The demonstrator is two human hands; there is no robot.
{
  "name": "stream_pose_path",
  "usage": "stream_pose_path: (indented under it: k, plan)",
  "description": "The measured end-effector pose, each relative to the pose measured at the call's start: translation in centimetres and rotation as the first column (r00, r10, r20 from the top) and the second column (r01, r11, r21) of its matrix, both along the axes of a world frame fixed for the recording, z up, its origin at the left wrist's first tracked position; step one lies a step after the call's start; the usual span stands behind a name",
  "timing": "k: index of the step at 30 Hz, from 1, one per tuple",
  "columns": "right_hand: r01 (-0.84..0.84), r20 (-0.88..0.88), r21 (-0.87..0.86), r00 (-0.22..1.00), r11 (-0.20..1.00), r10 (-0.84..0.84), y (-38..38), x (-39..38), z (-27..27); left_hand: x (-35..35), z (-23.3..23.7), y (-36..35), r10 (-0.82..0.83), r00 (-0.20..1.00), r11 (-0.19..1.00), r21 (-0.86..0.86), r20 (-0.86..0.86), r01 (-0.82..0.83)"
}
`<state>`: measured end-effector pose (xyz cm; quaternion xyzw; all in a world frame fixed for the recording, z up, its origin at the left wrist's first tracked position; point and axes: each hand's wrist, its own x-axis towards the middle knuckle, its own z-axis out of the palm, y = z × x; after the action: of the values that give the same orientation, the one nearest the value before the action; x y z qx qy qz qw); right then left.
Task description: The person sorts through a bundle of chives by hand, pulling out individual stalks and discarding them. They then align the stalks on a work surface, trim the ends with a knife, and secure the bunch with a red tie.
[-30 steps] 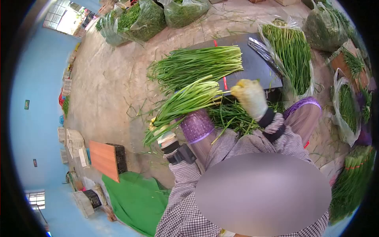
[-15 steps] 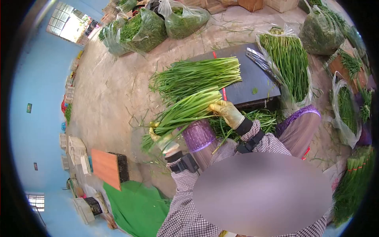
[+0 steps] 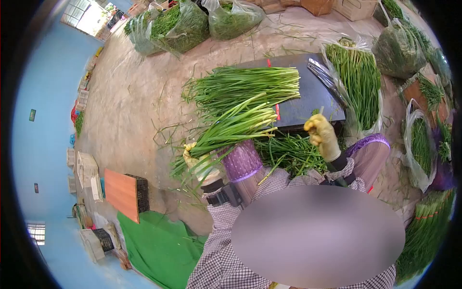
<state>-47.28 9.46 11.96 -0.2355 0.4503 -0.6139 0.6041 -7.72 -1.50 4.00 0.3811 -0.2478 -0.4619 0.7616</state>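
Note:
My left hand [image 3: 201, 164], in a pale yellow-stained glove, is closed around the leafy end of a bunch of chives [image 3: 240, 123], whose pale stalk ends point right. My right hand [image 3: 322, 137], gloved too, is apart from the bunch at the front edge of the dark board [image 3: 313, 96]. Its fingers are curled closed, with a small pale tip showing above them; what they hold I cannot make out. A larger pile of chives [image 3: 245, 86] lies across the board, just beyond the held bunch. Red strips [image 3: 277, 111] show at the board's edge.
A long metal blade-like tool [image 3: 327, 79] lies on the board's right side. Beside it is an open plastic bag of chives [image 3: 356, 86]. Loose greens [image 3: 293, 154] lie between my knees. Filled bags [image 3: 180, 29] stand at the back; a green cloth [image 3: 159, 250] lies at lower left.
My right hand has let go of the stalk ends and moved right, its fingers now curled. My left hand still grips the bunch, whose stalks have spread slightly. The view has shifted a little.

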Motion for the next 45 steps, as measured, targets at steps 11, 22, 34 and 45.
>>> stream_pose_path:
  k: [11,22,34,45]
  plan:
    - [-0.177,-0.939,-0.343,0.081,0.923,-0.334,-7.0,11.6,-0.4,0.8,-0.5,0.2,-0.151,0.973,0.985,-0.107,-0.176,0.134]
    - [-0.371,-0.751,-0.547,0.613,0.750,-0.245,-8.4,10.0,0.0,-0.8,1.3,1.1,0.074,0.836,0.996,-0.076,0.544,-0.038]
    - [-0.019,-0.070,-0.232,0.998,0.973,0.003,0.1,-0.8,0.0,0.6,-0.9,0.4,0.027,0.912,0.996,-0.084,0.409,0.009]
    - [-0.440,0.039,-0.063,0.896,0.896,0.443,-6.6,10.1,-4.1,0.0,0.1,0.0,-0.009,0.902,0.998,-0.049,0.431,0.033]
